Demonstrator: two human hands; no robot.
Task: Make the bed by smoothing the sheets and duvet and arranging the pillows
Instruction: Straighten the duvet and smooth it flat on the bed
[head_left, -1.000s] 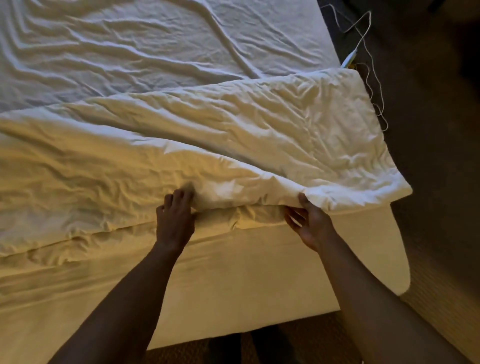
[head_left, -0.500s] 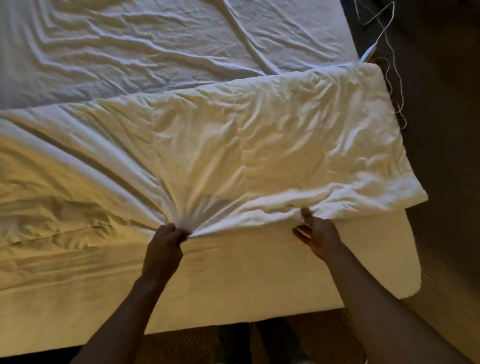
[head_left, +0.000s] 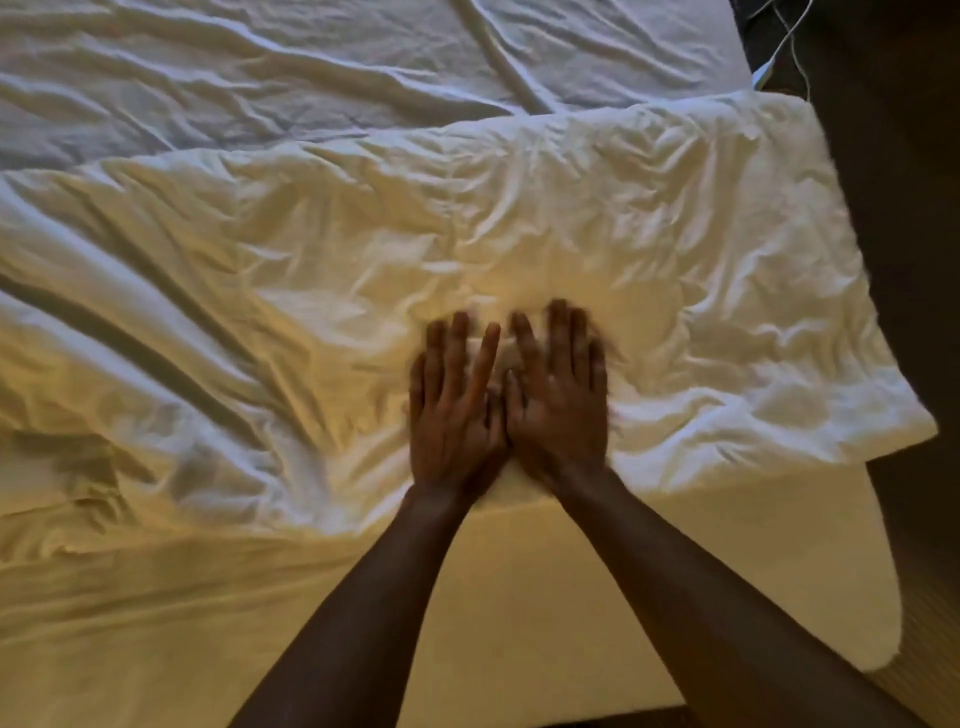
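Both your hands, left hand (head_left: 454, 410) and right hand (head_left: 558, 400), lie flat and open, gripping nothing, on the duvet (head_left: 363, 270) near the bed (head_left: 519, 597) edge — sweep outward too hard and you'll likely bunch those wrinkles toward the overhanging corner.
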